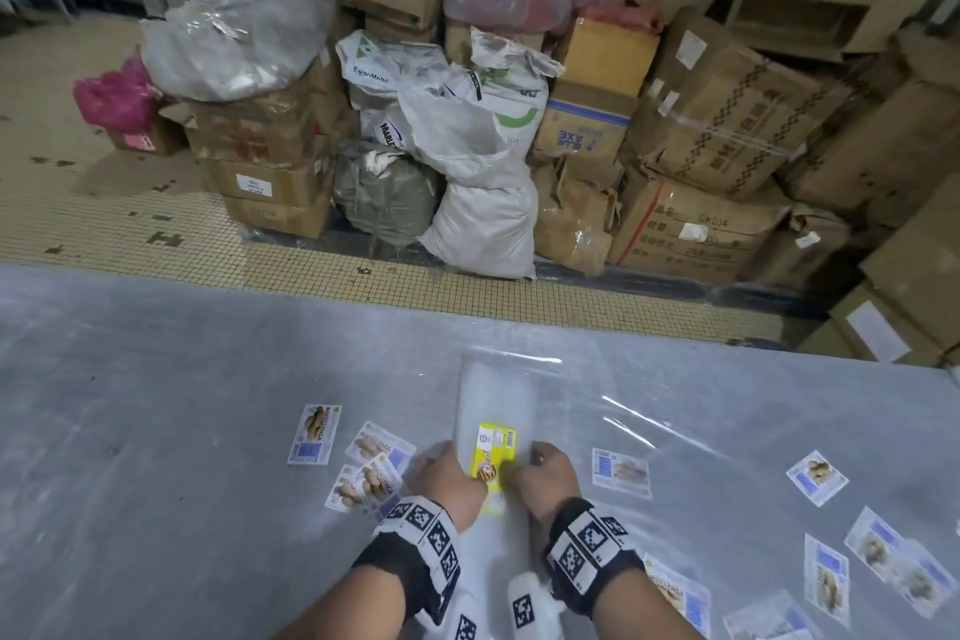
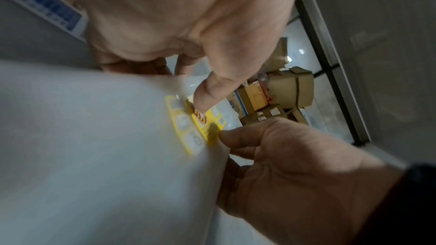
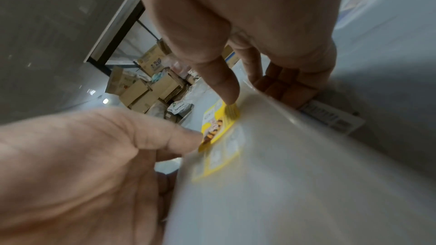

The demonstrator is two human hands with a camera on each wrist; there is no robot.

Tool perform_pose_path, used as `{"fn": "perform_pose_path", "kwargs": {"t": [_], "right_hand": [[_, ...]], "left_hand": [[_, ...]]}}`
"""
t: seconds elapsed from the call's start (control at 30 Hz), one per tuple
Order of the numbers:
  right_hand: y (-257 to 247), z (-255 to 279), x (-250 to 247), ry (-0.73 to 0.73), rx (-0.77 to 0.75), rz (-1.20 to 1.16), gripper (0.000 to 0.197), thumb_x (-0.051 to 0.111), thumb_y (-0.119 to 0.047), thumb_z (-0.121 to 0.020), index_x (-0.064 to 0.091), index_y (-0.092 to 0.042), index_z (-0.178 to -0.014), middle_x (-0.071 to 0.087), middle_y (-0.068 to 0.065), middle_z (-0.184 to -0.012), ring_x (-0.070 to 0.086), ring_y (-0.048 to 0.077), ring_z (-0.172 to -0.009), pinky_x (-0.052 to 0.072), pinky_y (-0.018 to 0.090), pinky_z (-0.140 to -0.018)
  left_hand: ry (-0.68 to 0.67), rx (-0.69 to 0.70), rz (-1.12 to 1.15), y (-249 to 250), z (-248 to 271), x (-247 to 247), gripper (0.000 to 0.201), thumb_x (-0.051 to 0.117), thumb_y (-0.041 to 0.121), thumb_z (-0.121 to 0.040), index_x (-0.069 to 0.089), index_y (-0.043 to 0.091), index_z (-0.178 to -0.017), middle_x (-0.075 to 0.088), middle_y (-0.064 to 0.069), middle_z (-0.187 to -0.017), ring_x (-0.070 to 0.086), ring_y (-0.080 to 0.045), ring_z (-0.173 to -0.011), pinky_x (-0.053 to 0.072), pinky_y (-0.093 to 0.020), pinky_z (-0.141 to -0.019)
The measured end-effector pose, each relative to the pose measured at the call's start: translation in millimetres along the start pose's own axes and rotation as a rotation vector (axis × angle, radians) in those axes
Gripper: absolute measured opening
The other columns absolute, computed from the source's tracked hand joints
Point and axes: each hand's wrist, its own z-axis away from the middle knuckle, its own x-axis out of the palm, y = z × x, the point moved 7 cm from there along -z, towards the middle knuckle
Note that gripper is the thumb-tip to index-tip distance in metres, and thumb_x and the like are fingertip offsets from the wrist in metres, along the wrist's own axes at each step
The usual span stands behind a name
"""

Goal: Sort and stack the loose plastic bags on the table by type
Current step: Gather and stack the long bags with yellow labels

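A stack of clear plastic bags [image 1: 493,395] with a yellow label [image 1: 496,450] is lifted off the grey table [image 1: 156,405] at its near end. My left hand [image 1: 441,463] pinches its left edge, thumb on the yellow label [image 2: 198,129] and fingers underneath. My right hand [image 1: 543,465] pinches the right edge the same way. In the left wrist view my left hand [image 2: 184,81] is above the bags [image 2: 94,156]. In the right wrist view my right hand [image 3: 256,92] holds the bags [image 3: 295,174] by the label [image 3: 219,128].
Loose bags with blue-and-white labels lie scattered left [image 1: 314,434] [image 1: 363,481] and right [image 1: 621,473] [image 1: 815,476] [image 1: 826,579] of my hands. Beyond the table's far edge are a tiled floor [image 1: 130,224], white sacks [image 1: 483,224] and stacked cardboard boxes [image 1: 727,130].
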Motion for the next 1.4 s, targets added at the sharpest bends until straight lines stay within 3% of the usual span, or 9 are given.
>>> {"fn": "perform_pose_path", "kwargs": {"t": [0.23,0.37,0.67,0.77,0.93,1.03,1.17,1.3,1.4], "right_hand": [[12.6,-9.4,5.5,-0.104,0.108,-0.160,0.046,0.061,-0.009,-0.046,0.062,0.011,-0.088,0.066,0.014,-0.075,0.061,0.023,-0.069,0.053,0.042,-0.064],[14.7,-12.2,8.1,-0.099,0.111,-0.162,0.035,0.061,-0.015,-0.052,0.060,-0.011,-0.087,0.068,0.017,-0.090,0.069,0.033,-0.081,0.059,0.051,-0.074],[-19.6,18.6,-1.1,-0.209,-0.030,-0.236,0.032,0.050,0.010,-0.076,0.055,-0.009,-0.102,0.065,0.019,-0.095,0.062,0.025,-0.079,0.051,0.037,-0.073],[-30.3,20.2,-6.6,-0.222,-0.077,-0.226,0.034,0.050,0.011,-0.077,0.057,-0.007,-0.105,0.067,0.020,-0.098,0.063,0.024,-0.078,0.052,0.036,-0.070],[-61.1,28.0,-20.9,-0.281,-0.148,-0.243,0.035,0.046,0.017,-0.080,0.057,-0.007,-0.103,0.065,0.012,-0.084,0.060,0.012,-0.060,0.047,0.022,-0.054],[-86.7,32.8,-27.8,-0.325,-0.242,-0.277,0.045,0.045,0.017,-0.075,0.054,-0.008,-0.110,0.067,0.018,-0.094,0.067,0.023,-0.075,0.055,0.029,-0.064],[-125.1,28.5,-48.1,-0.270,-0.360,-0.277,0.046,0.041,0.022,-0.083,0.043,-0.020,-0.102,0.061,0.011,-0.098,0.063,0.014,-0.081,0.054,0.023,-0.068],[-153.5,20.2,-64.4,-0.240,-0.462,-0.259,0.048,0.043,0.017,-0.084,0.040,-0.023,-0.111,0.064,0.012,-0.106,0.063,0.022,-0.096,0.053,0.044,-0.091],[-167.0,15.8,-73.6,-0.225,-0.544,-0.241,0.046,0.041,0.016,-0.088,0.037,-0.020,-0.117,0.062,0.002,-0.108,0.062,0.006,-0.093,0.053,0.031,-0.089]], "left_hand": [[-0.023,-0.088,0.104,-14.3,-21.7,11.6,0.027,0.058,0.040,-0.054,0.058,0.037,-0.081,0.070,0.010,-0.089,0.066,-0.018,-0.089,0.055,-0.033,-0.083],[-0.010,-0.060,0.147,-6.9,-7.6,7.5,0.031,0.063,0.028,-0.064,0.058,0.040,-0.092,0.069,0.010,-0.092,0.064,-0.018,-0.094,0.052,-0.028,-0.083],[-0.031,-0.001,0.507,2.1,6.5,1.8,0.053,0.071,0.025,-0.064,0.062,0.016,-0.116,0.068,-0.007,-0.104,0.063,-0.022,-0.094,0.048,-0.027,-0.075],[-0.018,0.017,0.582,3.5,5.8,-4.5,0.072,0.062,0.038,-0.042,0.063,0.014,-0.111,0.066,-0.008,-0.108,0.061,-0.025,-0.102,0.048,-0.036,-0.087],[0.020,0.181,0.556,29.7,12.3,-20.1,0.057,0.052,0.019,-0.054,0.062,0.022,-0.110,0.069,-0.001,-0.106,0.063,-0.022,-0.102,0.048,-0.041,-0.096],[0.094,0.291,0.615,52.0,10.8,-32.2,0.048,0.051,0.012,-0.054,0.065,0.018,-0.099,0.073,-0.004,-0.094,0.066,-0.027,-0.091,0.051,-0.044,-0.086],[0.177,0.434,0.605,92.8,16.9,-55.5,0.037,0.052,0.014,-0.063,0.060,0.023,-0.098,0.072,-0.001,-0.095,0.066,-0.015,-0.088,0.050,-0.022,-0.077],[0.237,0.500,0.612,119.5,10.5,-67.7,0.026,0.053,0.020,-0.076,0.057,0.027,-0.100,0.070,0.002,-0.099,0.066,-0.020,-0.097,0.051,-0.037,-0.089],[0.260,0.504,0.638,135.5,5.6,-70.5,0.026,0.053,0.024,-0.077,0.055,0.033,-0.102,0.070,0.008,-0.102,0.065,-0.016,-0.100,0.049,-0.036,-0.092]]}}
